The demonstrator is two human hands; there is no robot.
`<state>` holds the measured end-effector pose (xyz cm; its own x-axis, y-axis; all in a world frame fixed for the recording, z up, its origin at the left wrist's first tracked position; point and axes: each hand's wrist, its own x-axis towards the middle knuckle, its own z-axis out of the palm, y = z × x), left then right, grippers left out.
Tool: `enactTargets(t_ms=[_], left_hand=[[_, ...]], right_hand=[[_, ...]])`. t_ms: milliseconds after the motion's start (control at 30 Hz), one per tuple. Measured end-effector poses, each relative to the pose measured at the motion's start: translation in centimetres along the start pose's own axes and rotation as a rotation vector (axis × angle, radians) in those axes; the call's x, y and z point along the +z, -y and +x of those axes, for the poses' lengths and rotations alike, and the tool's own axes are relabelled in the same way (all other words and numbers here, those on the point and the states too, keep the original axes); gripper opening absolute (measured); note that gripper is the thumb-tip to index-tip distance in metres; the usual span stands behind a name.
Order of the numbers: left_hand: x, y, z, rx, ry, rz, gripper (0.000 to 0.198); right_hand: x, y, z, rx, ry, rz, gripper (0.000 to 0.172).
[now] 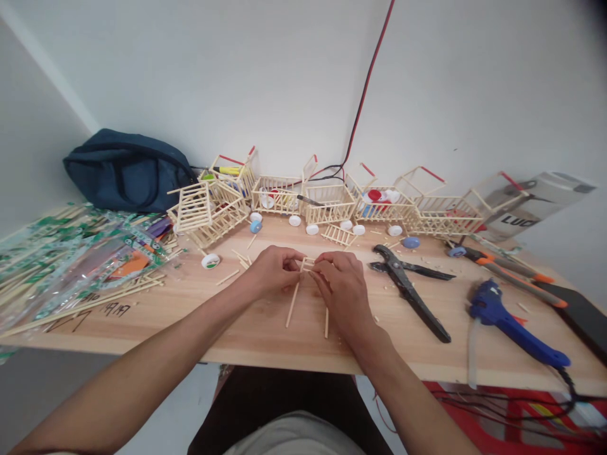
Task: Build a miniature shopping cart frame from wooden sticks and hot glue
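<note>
My left hand [271,270] and my right hand [342,285] meet at the middle of the wooden table [246,335]. Both pinch a small ladder-like frame of thin wooden sticks [307,264] between their fingertips. Two long sticks of that frame [293,303] run down toward me on the tabletop. Several finished stick carts with bottle-cap wheels [327,202] line the back of the table against the wall.
Black pliers [410,289] lie right of my hands, a blue glue gun [509,323] and orange-handled cutters [515,268] farther right. Plastic packets of sticks [71,259] cover the left end. A dark blue bag [126,169] sits at the back left. A red cable [367,76] climbs the wall.
</note>
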<state>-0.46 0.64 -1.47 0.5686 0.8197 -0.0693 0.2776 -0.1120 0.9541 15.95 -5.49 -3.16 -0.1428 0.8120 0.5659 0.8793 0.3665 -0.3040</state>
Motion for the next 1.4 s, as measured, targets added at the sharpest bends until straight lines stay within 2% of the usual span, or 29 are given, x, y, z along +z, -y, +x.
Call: enactTargets(t_ms=[1400], left_hand=[[-0.03,-0.07,-0.06,-0.004,-0.002,0.006,0.038]], right_hand=[[0.11,0.0,0.0,-0.001,0.002,-0.004,0.009]])
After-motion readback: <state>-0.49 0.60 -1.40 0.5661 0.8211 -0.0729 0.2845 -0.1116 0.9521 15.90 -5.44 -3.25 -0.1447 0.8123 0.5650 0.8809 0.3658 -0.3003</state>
